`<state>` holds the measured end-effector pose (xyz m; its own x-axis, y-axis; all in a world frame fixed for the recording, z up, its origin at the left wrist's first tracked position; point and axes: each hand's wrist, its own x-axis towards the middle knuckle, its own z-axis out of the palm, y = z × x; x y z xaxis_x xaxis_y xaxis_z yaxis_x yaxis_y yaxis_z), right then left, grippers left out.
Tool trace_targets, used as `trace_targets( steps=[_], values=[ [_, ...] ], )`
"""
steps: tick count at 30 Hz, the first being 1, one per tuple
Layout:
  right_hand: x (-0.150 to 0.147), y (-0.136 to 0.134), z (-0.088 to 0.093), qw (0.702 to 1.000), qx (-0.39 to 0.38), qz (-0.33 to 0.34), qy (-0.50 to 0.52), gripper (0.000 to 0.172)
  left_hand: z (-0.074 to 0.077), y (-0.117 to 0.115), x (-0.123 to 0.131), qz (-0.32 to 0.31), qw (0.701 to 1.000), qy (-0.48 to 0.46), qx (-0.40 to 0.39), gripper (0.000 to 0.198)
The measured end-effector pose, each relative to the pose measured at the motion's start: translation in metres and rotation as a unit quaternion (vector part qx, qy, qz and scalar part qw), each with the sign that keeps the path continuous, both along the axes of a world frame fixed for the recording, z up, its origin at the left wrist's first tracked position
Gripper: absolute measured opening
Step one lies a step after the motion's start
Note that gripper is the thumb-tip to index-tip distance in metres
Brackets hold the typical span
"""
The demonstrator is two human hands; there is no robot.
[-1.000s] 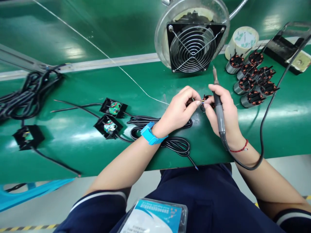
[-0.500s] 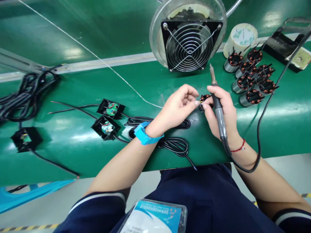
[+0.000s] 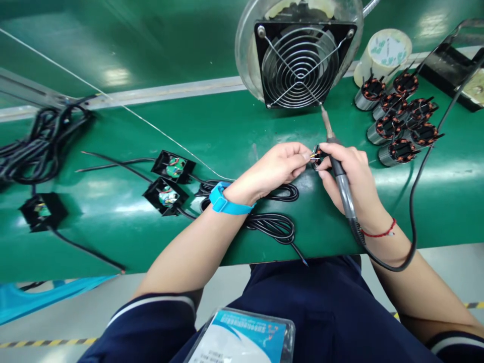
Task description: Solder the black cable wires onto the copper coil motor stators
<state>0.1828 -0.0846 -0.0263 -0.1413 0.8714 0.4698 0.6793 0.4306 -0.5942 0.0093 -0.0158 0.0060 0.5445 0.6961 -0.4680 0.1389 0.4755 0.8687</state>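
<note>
Just below the fan (image 3: 300, 60), over the green bench (image 3: 234, 131), both hands meet at a small wound coil (image 3: 318, 155). The left hand (image 3: 278, 169) pinches it. The right hand (image 3: 351, 181) grips a soldering iron (image 3: 340, 176), long axis running from wrist towards the fan, tip at the fan's lower edge. Spare coils (image 3: 401, 121) stand right of the fan; black cable (image 3: 272, 222) lies below it. The left fingers have closed tighter than 0.5 s ago.
</note>
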Motion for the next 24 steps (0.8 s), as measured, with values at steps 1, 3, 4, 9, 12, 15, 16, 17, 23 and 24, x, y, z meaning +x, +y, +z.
trace_targets(
  steps=[1, 3, 4, 9, 12, 15, 16, 17, 23, 24],
  values=[
    [-0.001, 0.002, -0.001, 1.0, 0.003, -0.019, -0.005, 0.043, 0.0, 0.0, 0.0, 0.003, 1.0, -0.001, -0.002, 0.023],
    [-0.004, 0.008, -0.003, 0.998, 0.016, -0.059, -0.01, 0.042, -0.001, 0.001, 0.001, 0.008, 1.0, -0.006, -0.008, 0.021],
    [-0.004, 0.01, -0.004, 0.997, 0.026, -0.071, -0.012, 0.042, -0.001, 0.001, 0.001, 0.01, 1.0, -0.009, -0.01, 0.02],
    [-0.005, 0.011, -0.003, 0.998, 0.016, -0.067, -0.014, 0.047, -0.004, 0.001, 0.0, 0.021, 1.0, -0.014, 0.001, 0.018],
    [-0.005, 0.004, -0.001, 0.997, 0.005, -0.079, 0.007, 0.048, -0.004, 0.001, -0.001, 0.018, 1.0, -0.018, 0.014, 0.017],
    [-0.006, 0.001, -0.001, 0.997, 0.011, -0.074, 0.01, 0.047, -0.003, 0.001, -0.001, 0.011, 1.0, -0.009, 0.015, 0.017],
    [-0.006, 0.0, -0.001, 0.997, 0.013, -0.072, 0.01, 0.046, -0.003, 0.001, -0.002, 0.009, 1.0, -0.004, 0.013, 0.016],
    [-0.006, 0.0, -0.001, 0.997, 0.016, -0.074, 0.012, 0.045, -0.003, 0.0, -0.002, 0.007, 1.0, -0.001, 0.01, 0.016],
    [-0.001, -0.011, 0.007, 0.989, 0.025, -0.121, 0.076, 0.033, -0.003, -0.001, -0.001, -0.012, 1.0, -0.005, -0.001, 0.017],
    [0.0, -0.016, 0.009, 0.987, 0.035, -0.128, 0.086, 0.033, -0.002, -0.002, -0.001, -0.013, 1.0, -0.004, 0.0, 0.017]
  ],
)
